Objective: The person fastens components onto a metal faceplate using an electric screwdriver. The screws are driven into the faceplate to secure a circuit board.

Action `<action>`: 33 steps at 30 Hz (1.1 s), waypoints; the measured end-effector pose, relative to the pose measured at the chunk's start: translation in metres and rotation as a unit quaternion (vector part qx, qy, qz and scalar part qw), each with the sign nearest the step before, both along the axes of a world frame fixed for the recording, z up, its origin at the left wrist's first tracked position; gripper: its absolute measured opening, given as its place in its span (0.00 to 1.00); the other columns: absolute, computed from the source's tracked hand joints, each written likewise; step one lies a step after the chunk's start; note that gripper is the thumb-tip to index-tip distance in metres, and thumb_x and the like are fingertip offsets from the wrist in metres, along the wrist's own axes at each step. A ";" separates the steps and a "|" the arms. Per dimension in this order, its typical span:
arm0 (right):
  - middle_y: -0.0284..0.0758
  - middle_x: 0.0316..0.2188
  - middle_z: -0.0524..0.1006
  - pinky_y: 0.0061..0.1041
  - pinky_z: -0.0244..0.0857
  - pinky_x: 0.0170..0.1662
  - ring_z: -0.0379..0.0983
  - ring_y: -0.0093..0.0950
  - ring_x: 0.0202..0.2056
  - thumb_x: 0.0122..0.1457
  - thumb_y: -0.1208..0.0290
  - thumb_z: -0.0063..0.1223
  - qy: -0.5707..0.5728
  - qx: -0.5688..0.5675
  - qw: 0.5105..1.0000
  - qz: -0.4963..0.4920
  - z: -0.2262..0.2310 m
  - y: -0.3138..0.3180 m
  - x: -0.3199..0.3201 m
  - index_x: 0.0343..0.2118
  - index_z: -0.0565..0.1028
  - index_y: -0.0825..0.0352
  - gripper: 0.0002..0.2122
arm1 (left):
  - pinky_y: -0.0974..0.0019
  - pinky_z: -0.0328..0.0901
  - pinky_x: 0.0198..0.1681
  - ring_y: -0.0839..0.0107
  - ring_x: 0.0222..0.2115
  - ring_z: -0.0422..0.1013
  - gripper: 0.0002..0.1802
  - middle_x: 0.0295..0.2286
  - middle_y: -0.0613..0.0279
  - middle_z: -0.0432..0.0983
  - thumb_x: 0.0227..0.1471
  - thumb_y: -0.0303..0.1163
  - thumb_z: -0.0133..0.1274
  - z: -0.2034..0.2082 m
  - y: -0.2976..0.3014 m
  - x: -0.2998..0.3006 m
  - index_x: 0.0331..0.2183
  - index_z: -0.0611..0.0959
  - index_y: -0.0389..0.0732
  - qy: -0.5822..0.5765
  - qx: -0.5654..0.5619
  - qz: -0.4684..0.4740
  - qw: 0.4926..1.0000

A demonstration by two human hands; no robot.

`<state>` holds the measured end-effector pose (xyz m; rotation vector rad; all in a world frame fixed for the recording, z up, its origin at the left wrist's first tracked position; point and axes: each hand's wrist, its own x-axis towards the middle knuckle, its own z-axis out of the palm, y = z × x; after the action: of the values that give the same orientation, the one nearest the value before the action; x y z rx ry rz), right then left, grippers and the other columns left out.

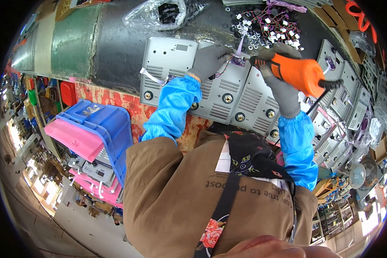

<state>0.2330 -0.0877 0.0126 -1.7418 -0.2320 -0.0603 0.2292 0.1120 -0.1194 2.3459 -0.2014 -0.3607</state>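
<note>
Middle panel: this grey, slotted plate is my landmark, face up on the dark counter; its terminals point at my view, probably so the small parts can be reached from above.
Circuit board: the small purple board sits at the middle panel's far edge, a pale ribbon leading away beyond it.
Left hand: I have the gloved left hand over the middle panel's far left part, its grip partly curled beside the board and a twisted wire. It looks like steadying; I cannot tell whether anything is pinched.
Right hand: the right hand, above the panel right of my landmark, has its grip wrapped firmly around an orange screwdriver. The nose points left at the board, presumably for a straight line in; I can't make out whether the tip touches.
Loose parts: washers and white-ended leads lie beyond the middle panel to the right, likely kept within reach.
Blue crate: the crate is left of and nearer than the middle panel, pink sheets perhaps padding its contents.
Writing: printed marks flank the middle panel's terminals; lettering crosses the brown shirt, nearer than that panel. I read no brand.
</note>
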 end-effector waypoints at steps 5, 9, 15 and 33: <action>0.32 0.32 0.75 0.21 0.68 0.37 0.72 0.21 0.33 0.44 0.83 0.56 0.036 -0.002 0.999 0.035 -0.003 0.009 0.008 0.42 0.69 0.68 0.19 | 0.62 0.67 0.35 0.60 0.33 0.73 0.13 0.30 0.59 0.77 0.51 0.43 0.51 0.002 -0.001 -0.004 0.37 0.82 0.49 -0.008 -0.020 0.011 1.000; 0.31 0.30 0.75 0.18 0.66 0.29 0.71 0.19 0.28 0.47 0.83 0.55 0.064 0.085 0.994 0.022 0.000 0.005 0.006 0.42 0.67 0.68 0.17 | 0.61 0.67 0.37 0.60 0.33 0.73 0.13 0.29 0.60 0.77 0.50 0.43 0.51 0.000 -0.002 -0.003 0.36 0.82 0.50 -0.007 -0.024 0.020 1.000; 0.32 0.29 0.76 0.21 0.67 0.34 0.72 0.21 0.30 0.47 0.82 0.56 0.060 0.078 0.995 0.003 0.017 -0.001 0.000 0.43 0.67 0.69 0.18 | 0.64 0.67 0.37 0.64 0.33 0.74 0.13 0.29 0.59 0.78 0.49 0.39 0.52 0.001 0.003 0.001 0.38 0.82 0.48 0.055 -0.065 0.016 0.996; 0.36 0.32 0.73 0.53 0.59 0.53 0.72 0.34 0.38 0.48 0.77 0.59 -0.082 0.233 0.958 0.147 0.055 0.000 -0.049 0.55 0.58 0.58 0.31 | 0.74 0.66 0.32 0.77 0.29 0.68 0.23 0.35 0.58 0.74 0.58 0.44 0.46 0.031 0.003 -0.077 0.45 0.72 0.33 0.337 -0.602 0.223 0.689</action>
<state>0.1839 -0.0873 0.0673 -1.2194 -0.5523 -0.0377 0.1524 0.1149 -0.0886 0.7902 0.3975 -0.5766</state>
